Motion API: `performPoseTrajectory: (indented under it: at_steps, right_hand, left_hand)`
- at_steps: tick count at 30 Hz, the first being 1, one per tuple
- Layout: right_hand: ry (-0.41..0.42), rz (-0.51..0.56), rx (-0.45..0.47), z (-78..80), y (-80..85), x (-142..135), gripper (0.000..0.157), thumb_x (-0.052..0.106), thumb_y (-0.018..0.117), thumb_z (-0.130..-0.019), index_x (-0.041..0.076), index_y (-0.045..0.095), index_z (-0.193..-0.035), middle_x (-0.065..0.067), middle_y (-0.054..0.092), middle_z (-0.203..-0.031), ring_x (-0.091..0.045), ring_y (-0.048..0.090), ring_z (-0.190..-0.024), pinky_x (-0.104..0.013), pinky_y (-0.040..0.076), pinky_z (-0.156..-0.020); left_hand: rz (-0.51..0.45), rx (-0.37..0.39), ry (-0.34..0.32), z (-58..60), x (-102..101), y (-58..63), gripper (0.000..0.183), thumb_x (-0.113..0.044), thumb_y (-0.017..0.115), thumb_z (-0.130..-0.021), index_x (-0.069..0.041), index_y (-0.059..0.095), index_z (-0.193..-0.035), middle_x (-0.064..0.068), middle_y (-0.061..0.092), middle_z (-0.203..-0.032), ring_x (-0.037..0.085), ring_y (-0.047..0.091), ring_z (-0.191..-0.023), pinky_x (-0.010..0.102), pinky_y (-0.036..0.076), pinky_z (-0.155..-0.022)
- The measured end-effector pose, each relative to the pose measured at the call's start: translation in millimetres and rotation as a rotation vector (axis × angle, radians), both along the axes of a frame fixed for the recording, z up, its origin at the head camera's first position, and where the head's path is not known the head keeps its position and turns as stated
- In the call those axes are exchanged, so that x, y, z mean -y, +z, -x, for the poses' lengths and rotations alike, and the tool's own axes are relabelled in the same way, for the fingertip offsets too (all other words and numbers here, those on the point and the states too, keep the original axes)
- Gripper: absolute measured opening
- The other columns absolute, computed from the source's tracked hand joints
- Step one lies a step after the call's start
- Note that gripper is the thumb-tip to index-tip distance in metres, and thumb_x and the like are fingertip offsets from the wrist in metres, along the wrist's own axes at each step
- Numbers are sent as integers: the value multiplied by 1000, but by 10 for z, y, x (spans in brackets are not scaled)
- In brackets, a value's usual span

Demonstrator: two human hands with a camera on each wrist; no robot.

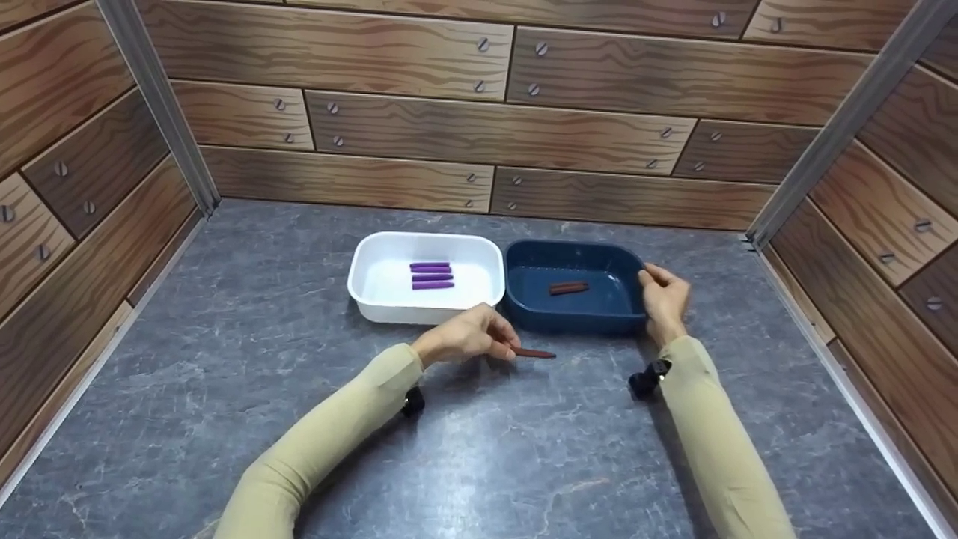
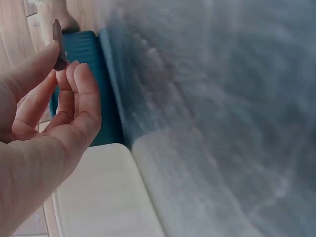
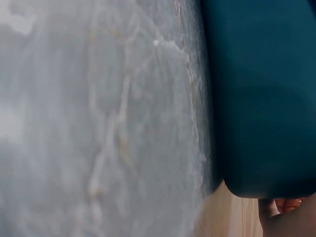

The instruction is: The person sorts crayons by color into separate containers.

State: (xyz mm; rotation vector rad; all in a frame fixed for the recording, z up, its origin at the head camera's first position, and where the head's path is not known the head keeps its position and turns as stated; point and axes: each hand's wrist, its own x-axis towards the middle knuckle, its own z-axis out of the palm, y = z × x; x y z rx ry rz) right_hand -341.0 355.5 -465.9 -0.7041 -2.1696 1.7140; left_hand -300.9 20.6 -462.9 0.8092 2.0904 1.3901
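Note:
My left hand (image 1: 471,333) pinches a short brown crayon-like stick (image 1: 537,353) between thumb and fingertips, in front of the dark blue container. The left wrist view shows this brown stick (image 2: 59,45) held up, its end tapered. With my right hand (image 1: 664,296) I hold the right end of the dark blue container (image 1: 576,323) by its rim; in the right wrist view its fingers are partly hidden at the container's end (image 3: 266,123). Inside the blue container lie brown sticks (image 1: 569,288), side by side. The white container (image 1: 404,313) to its left holds several purple sticks (image 1: 432,277) in a row.
Both containers stand side by side on a grey marbled tabletop (image 1: 299,284). Wood-patterned panels (image 1: 419,120) enclose the back and both sides, with grey metal posts (image 1: 161,105) at the corners. Each wrist wears a small black camera (image 1: 645,379).

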Motion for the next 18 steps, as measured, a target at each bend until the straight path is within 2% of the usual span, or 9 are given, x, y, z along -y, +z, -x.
performPoseTrajectory:
  at_steps: [5, 11, 18]
  right_hand:
    - [10, 6, 11, -7, 2, 12, 39, 24, 53, -101, 14, 57, -139, -9, 54, -142, -19, 51, -125, -28, 44, -101]
    - [0, 0, -1, 2, -2, 3, 38, 22, 53, -101, 12, 58, -137, -10, 55, -140, -18, 52, -122, -26, 44, -98]
    - [-9, -4, -11, 11, -8, 9, 38, 21, 54, -100, 11, 59, -136, -10, 56, -139, -18, 52, -121, -25, 44, -97]
  left_hand:
    - [-66, -15, 20, 17, 18, 88, 14, 3, 74, -82, 3, 75, -95, 6, 72, -82, 7, 58, -69, 23, 50, -65]
    - [-84, -29, 42, 57, 3, 212, 16, -1, 73, -84, 2, 75, -100, 3, 71, -85, 6, 59, -72, 29, 53, -71]
    - [-82, -40, 89, 97, -34, 315, 18, -3, 73, -84, -2, 76, -102, 2, 73, -87, 6, 58, -72, 25, 50, -67]
